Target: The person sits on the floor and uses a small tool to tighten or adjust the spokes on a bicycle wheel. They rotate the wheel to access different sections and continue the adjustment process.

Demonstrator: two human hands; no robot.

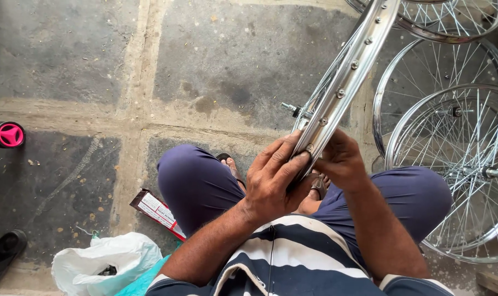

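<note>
A shiny silver spoked bicycle wheel rim (345,77) is being held edge-on over the lap, its lower end sitting between the knees and its upper end running up out of the top of the view. The left hand (273,178) is being wrapped over the rim's near end, fingers (286,164) curled and grasping the metal channel. The right hand (342,161) is being pressed against the rim's far side; it appears clenched on the rim, though its fingertips are hidden behind the metal. A row of spoke nipples is being shown along the channel, and the threaded axle end (289,107) is sticking out to the left.

Judgement on the work in hand: the rim is best kept steady by bracing it against the knees, with the thumbs kept on the channel and clear of the spoke ends, and it should be turned in small steps so that each nipple is brought under the fingers in turn.

Round about: more bare silver spoked wheels (451,159) are being stacked flat on the stone floor (68,55) at the right, just beside the right knee, and these are crowding any swing of the rim to that side. A red-and-white flat carton (158,212) is lying by the left knee, a white plastic bag (104,263) near it, a black-and-pink round wheel-like object (7,135) at the far left edge, and a dark shoe (2,249) at bottom left, all well apart from the hands.
</note>
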